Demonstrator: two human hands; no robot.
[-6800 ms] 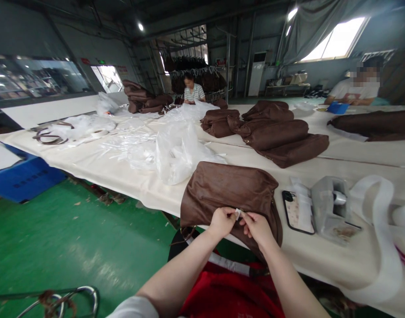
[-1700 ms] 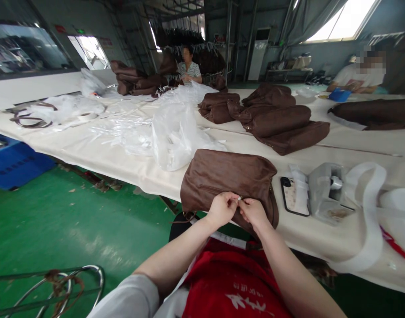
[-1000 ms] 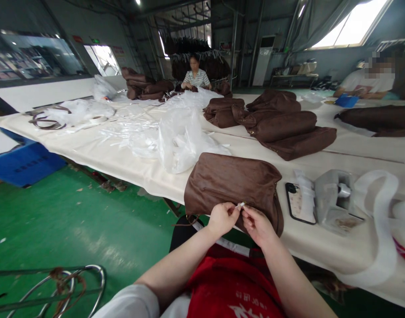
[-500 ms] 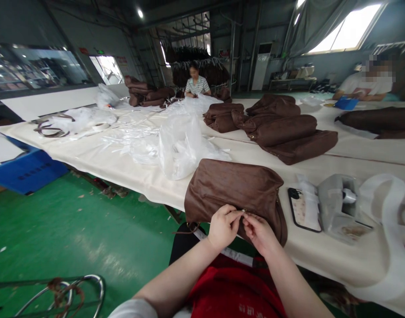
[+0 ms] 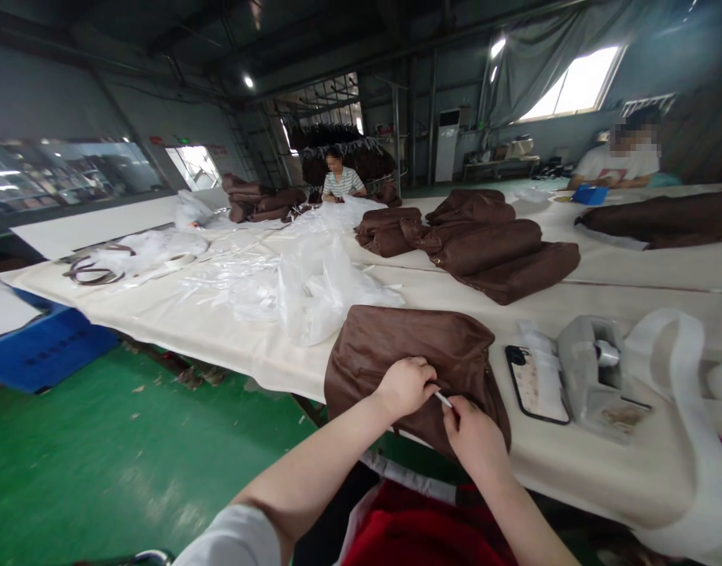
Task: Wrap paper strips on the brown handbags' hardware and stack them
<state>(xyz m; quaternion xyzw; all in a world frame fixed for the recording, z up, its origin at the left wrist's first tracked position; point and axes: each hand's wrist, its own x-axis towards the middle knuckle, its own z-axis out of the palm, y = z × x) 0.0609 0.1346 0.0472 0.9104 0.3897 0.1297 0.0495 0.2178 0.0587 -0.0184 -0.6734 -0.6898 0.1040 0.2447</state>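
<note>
A brown leather bag [image 5: 411, 334] lies at the table's near edge, directly in front of me. Both hands are over its near side. Between them runs a small white strip [image 5: 443, 399], its kind too small to make out. My left hand [image 5: 407, 387] is closed, fingers curled at the strip's left end. My right hand [image 5: 476, 436] pinches the other end with thumb and fingers. The fingertips hide part of the bag's surface beneath them.
Clear plastic bags [image 5: 307, 291] lie beyond the bag. Further back are several brown bags [image 5: 491, 244]. To the right sit a phone [image 5: 538, 385], a tape dispenser [image 5: 591, 369] and a loose white band [image 5: 685, 377]. Two people sit across the table [image 5: 231, 358].
The white strip now shows stretched between my hands, which are slightly further apart. My left hand has curled more and turned its back upward. The camera view has tilted up a little.
</note>
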